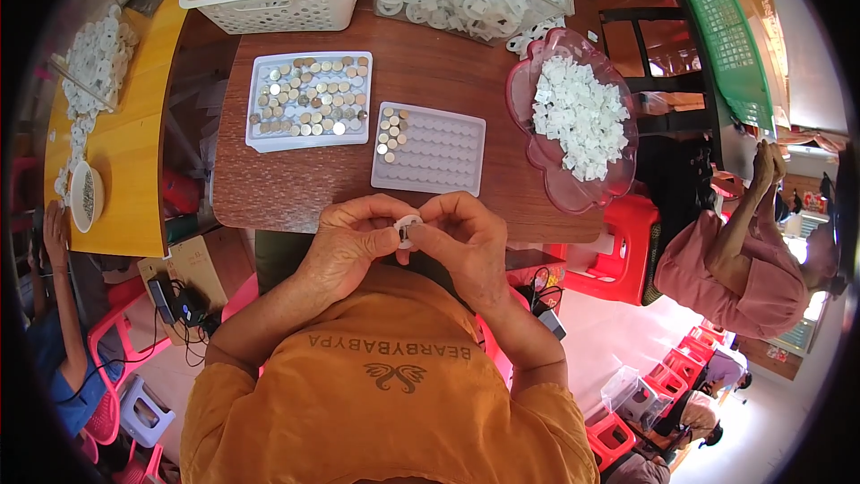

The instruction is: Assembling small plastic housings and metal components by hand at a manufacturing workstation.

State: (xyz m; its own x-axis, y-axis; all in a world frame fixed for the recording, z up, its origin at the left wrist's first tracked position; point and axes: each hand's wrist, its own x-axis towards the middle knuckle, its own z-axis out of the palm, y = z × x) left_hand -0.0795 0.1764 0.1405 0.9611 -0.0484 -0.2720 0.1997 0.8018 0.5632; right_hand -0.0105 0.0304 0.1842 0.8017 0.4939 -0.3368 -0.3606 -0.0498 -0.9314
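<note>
Close to my body, at the table's near edge, my left hand (352, 240) and my right hand (468, 246) meet. The fingertips of both pinch one small round white plastic piece (408, 222) with a dark spot in it. Just beyond my hands lies a pale plastic tray (439, 148) of shallow round pockets; shiny metal discs like button cells (391, 134) fill part of its left side. Farther left, a second pale tray (269, 137), seemingly stacked on others, carries many such discs (313, 99).
White basket (296, 20) and clear bin (466, 20), both full of white round pieces, stand at the table's far edge. A pink scalloped bowl (524, 94) of small white pieces sits right. Red stool (618, 255) and a seated person (739, 273) are right; another person's hand (55, 237) is left.
</note>
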